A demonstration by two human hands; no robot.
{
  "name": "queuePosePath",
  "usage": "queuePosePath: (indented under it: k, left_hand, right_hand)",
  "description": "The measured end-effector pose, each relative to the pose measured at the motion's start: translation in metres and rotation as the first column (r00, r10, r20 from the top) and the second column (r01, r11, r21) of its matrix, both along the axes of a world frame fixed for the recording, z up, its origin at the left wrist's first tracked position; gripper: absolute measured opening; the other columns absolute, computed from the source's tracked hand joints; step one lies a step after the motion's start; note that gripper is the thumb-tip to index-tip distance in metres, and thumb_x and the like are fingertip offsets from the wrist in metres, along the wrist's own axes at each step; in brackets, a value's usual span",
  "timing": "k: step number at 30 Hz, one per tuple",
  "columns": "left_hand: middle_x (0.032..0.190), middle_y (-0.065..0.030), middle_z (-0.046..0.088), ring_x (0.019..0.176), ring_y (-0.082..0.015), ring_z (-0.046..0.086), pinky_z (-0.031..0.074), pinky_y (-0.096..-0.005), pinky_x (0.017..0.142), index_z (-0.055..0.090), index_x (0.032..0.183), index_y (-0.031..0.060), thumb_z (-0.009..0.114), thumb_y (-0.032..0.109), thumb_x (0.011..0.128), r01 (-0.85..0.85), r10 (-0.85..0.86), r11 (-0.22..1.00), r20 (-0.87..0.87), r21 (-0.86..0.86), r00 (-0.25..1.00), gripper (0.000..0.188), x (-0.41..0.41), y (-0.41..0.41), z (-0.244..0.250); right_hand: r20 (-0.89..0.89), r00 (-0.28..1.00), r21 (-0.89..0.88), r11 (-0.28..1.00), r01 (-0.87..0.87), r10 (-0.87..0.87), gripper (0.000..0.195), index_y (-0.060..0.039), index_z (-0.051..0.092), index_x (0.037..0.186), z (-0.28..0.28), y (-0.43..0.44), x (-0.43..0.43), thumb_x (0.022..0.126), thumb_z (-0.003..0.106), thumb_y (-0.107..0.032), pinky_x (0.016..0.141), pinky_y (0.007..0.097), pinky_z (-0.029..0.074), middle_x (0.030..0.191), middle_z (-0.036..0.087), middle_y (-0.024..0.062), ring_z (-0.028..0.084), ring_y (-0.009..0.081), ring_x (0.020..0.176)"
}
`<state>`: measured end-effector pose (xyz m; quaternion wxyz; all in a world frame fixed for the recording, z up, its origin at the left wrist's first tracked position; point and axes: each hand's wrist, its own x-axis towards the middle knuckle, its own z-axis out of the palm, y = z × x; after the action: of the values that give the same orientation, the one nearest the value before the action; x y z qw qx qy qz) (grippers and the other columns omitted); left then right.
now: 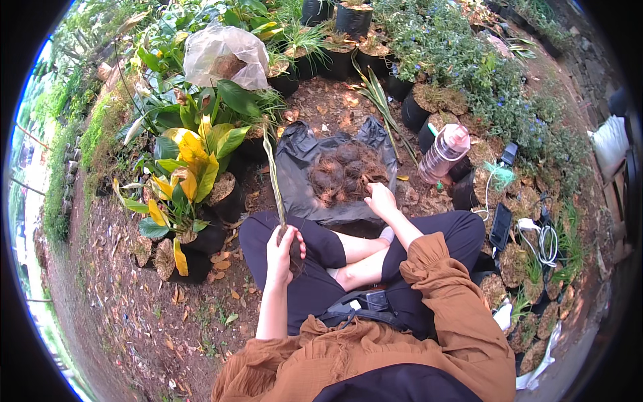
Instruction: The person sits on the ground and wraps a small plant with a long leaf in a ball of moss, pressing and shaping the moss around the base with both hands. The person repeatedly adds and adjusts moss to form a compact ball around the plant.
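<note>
My left hand (282, 256) is closed around the base of a plant with a long, narrow green-and-pale leaf (274, 173) standing up from the fist. A dark root ball wrapped in brown fibre (297, 259) shows beside the fingers, above my left thigh. In front of my crossed legs a black plastic bag (296, 153) lies spread on the ground. On it sits a heap of brown fibre balls (336, 173), which look like coconut fibre. At the heap's near right edge, my right hand (381, 201) pinches some fibre between thumb and fingers.
Potted plants with yellowing leaves (193, 156) crowd the left. A clear plastic bag (226, 58) rests above them. Long cut leaves (377, 93) lie behind the black bag. To the right stand a pink water bottle (444, 153), a phone (500, 226), coiled white cable (547, 243) and black planter bags (416, 110).
</note>
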<state>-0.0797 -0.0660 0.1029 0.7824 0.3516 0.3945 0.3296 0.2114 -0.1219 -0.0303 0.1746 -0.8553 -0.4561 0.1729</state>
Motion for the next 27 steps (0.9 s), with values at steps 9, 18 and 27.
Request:
queuePosePath:
  k: [9, 18, 27]
  left_hand:
    - [0.077, -0.0088, 0.053, 0.059, -0.0149, 0.054, 0.045, -0.0246, 0.048, 0.048, 0.094, 0.0033, 0.047, 0.018, 0.093, -0.118, 0.117, 0.992, -0.022, -0.054, 0.993, 0.014, -0.038, -0.006, 0.002]
    - [0.077, -0.0081, 0.054, 0.059, -0.0143, 0.055, 0.046, -0.0247, 0.049, 0.049, 0.095, 0.0024, 0.048, 0.017, 0.093, -0.014, 0.013, 0.999, -0.020, -0.049, 1.000, 0.015, -0.018, 0.001, 0.007]
    - [0.082, -0.0051, 0.056, 0.070, -0.0124, 0.058, 0.049, -0.0251, 0.060, 0.050, 0.107, 0.0037, 0.042, 0.020, 0.094, 0.162, -0.161, 0.986, -0.053, 0.024, 0.986, 0.022, 0.026, -0.012, 0.019]
  right_hand:
    - [0.268, 0.957, -0.097, 0.986, 0.138, -0.108, 0.032, -0.0102, 0.054, 0.113, -0.074, 0.033, 0.018, 0.081, 0.057, -0.015, 0.086, 0.0451, 0.041, 0.108, 0.057, 0.0094, 0.052, 0.0269, 0.103]
    - [-0.132, 0.933, 0.074, 0.936, 0.345, -0.334, 0.027, -0.0060, 0.051, 0.102, -0.075, 0.020, -0.008, 0.076, 0.059, -0.010, 0.076, 0.0447, 0.048, 0.087, 0.065, 0.0188, 0.064, 0.0334, 0.084]
    - [-0.923, 0.328, 0.022, 0.823, 0.568, -0.202, 0.033, -0.0081, 0.059, 0.103, 0.011, 0.002, -0.005, 0.079, 0.072, -0.025, 0.063, 0.0242, 0.046, 0.092, 0.058, -0.0022, 0.052, 0.0079, 0.077]
